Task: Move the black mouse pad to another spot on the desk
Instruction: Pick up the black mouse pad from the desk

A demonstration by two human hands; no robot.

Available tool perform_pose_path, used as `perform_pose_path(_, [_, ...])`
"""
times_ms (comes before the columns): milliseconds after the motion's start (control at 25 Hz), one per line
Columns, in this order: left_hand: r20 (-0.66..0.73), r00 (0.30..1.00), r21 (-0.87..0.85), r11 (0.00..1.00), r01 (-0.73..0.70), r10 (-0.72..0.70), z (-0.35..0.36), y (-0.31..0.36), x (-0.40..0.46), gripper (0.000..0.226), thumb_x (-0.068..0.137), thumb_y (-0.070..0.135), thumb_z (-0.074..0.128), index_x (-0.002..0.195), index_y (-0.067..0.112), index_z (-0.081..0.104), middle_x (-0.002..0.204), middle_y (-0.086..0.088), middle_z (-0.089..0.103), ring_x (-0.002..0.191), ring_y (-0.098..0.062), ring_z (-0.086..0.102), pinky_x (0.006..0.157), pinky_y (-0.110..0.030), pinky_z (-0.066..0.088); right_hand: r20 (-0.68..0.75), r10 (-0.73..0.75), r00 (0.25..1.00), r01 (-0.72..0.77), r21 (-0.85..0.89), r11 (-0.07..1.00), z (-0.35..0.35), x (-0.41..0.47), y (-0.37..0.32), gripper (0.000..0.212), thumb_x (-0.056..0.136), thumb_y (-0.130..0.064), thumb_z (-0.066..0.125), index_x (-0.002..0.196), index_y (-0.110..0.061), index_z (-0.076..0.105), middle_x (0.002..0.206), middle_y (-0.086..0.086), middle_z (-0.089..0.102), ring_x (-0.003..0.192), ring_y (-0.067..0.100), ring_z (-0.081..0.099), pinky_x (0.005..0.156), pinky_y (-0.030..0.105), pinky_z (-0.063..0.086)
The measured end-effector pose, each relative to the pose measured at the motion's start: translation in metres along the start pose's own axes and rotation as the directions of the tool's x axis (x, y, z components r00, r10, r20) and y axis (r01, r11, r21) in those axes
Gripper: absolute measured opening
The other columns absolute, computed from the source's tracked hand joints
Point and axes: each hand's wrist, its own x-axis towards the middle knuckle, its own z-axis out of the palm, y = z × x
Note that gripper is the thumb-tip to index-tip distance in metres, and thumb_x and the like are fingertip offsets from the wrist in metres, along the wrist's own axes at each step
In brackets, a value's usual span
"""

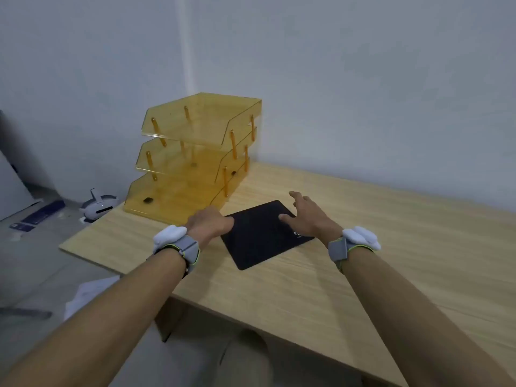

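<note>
The black mouse pad (259, 238) lies flat on the wooden desk (363, 275), just in front of a stacked tray. My left hand (209, 223) is at the pad's far left corner with its fingers curled down onto the edge. The back of the hand hides whether they pinch the pad. My right hand (307, 216) is over the pad's right side, fingers spread, with the thumb touching the pad's surface. Both wrists wear grey bands with white pads.
A three-tier amber plastic paper tray (195, 157) stands at the desk's far left, close behind the pad. The wall runs along the desk's far edge. A white headset (97, 208) and papers lie on the floor to the left. Bare desk stretches to the right.
</note>
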Motion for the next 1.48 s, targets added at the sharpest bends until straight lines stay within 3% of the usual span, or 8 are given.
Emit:
perform_pose_path(160, [-0.004,1.000,-0.001,1.000,0.027,-0.027,0.012,-0.005,0.006,0.038,0.092,0.047,0.054,0.106,0.012,0.061,0.116,-0.010,0.062,0.099,-0.031,0.055,0.076,-0.038,0.041,0.048,0.073,0.996,-0.068,-0.082,0.994,0.011,0.001,0.002,0.082,0.097,-0.055,0.058,0.163,-0.020,0.022,0.158,0.013,0.042,0.142,0.037,0.047,0.112,0.057,0.041])
perform_pose_path(400, [-0.041,0.994,0.004,0.995,0.103,-0.103,0.023,-0.001,0.015,0.042,0.091,0.049,0.055,0.113,0.015,0.063,0.130,-0.012,0.054,0.118,-0.035,0.053,0.102,-0.048,0.040,0.012,0.116,0.993,-0.114,-0.091,0.989,0.023,0.010,0.002,0.075,0.099,-0.047,0.057,0.160,-0.016,0.029,0.152,0.018,0.046,0.138,0.041,0.046,0.110,0.055,0.043])
perform_pose_path(720, [-0.097,0.989,-0.021,0.994,0.111,-0.112,0.032,-0.002,0.015,0.035,0.095,0.045,0.055,0.109,0.014,0.063,0.133,-0.012,0.050,0.117,-0.034,0.053,0.100,-0.047,0.033,-0.039,0.183,0.982,-0.182,0.016,0.983,0.029,0.024,0.004,0.065,0.099,-0.039,0.062,0.154,-0.009,0.041,0.147,0.021,0.049,0.134,0.043,0.050,0.109,0.056,0.044])
perform_pose_path(840, [-0.100,0.989,-0.020,0.994,0.108,-0.109,0.033,-0.002,0.015,0.030,0.095,0.045,0.055,0.100,0.016,0.058,0.134,-0.012,0.050,0.117,-0.034,0.053,0.100,-0.047,0.033,-0.041,0.203,0.978,-0.195,0.139,0.971,0.030,0.027,0.003,0.049,0.101,-0.033,0.060,0.145,-0.011,0.055,0.143,0.018,0.059,0.129,0.040,0.056,0.107,0.053,0.048])
perform_pose_path(960, [-0.109,0.987,-0.016,0.994,0.112,-0.114,0.034,-0.003,0.015,0.033,0.096,0.044,0.055,0.110,0.015,0.064,0.136,-0.012,0.049,0.119,-0.033,0.053,0.101,-0.047,0.033,-0.073,0.200,0.977,-0.179,0.227,0.957,0.035,0.027,0.004,0.031,0.104,-0.025,0.051,0.127,-0.013,0.068,0.132,0.018,0.066,0.118,0.043,0.061,0.101,0.053,0.052])
perform_pose_path(1160, [-0.124,0.986,-0.026,0.993,0.112,-0.114,0.037,-0.004,0.015,0.032,0.096,0.042,0.056,0.110,0.014,0.064,0.136,-0.012,0.048,0.117,-0.034,0.054,0.103,-0.048,0.032,-0.033,0.234,0.972,-0.213,0.299,0.930,0.038,0.021,0.003,0.018,0.107,-0.021,0.035,0.114,-0.015,0.051,0.121,0.010,0.058,0.115,0.039,0.058,0.108,0.057,0.042])
perform_pose_path(1280, [-0.131,0.984,-0.046,0.993,0.111,-0.117,0.040,-0.004,0.015,0.038,0.095,0.045,0.055,0.116,0.014,0.065,0.137,-0.012,0.047,0.118,-0.034,0.053,0.104,-0.049,0.031,-0.014,0.263,0.965,-0.245,0.312,0.918,0.041,0.018,0.005,0.026,0.105,-0.018,0.029,0.119,-0.010,0.050,0.115,0.007,0.054,0.116,0.039,0.056,0.111,0.054,0.038])
perform_pose_path(1480, [-0.154,0.979,-0.081,0.989,0.120,-0.131,0.048,-0.004,0.014,0.040,0.098,0.046,0.052,0.118,0.015,0.067,0.137,-0.012,0.045,0.117,-0.034,0.055,0.104,-0.049,0.032,0.000,0.263,0.965,-0.236,0.438,0.868,0.039,0.012,0.006,0.036,0.103,-0.018,0.025,0.127,-0.013,0.051,0.134,0.012,0.059,0.125,0.040,0.054,0.114,0.056,0.037])
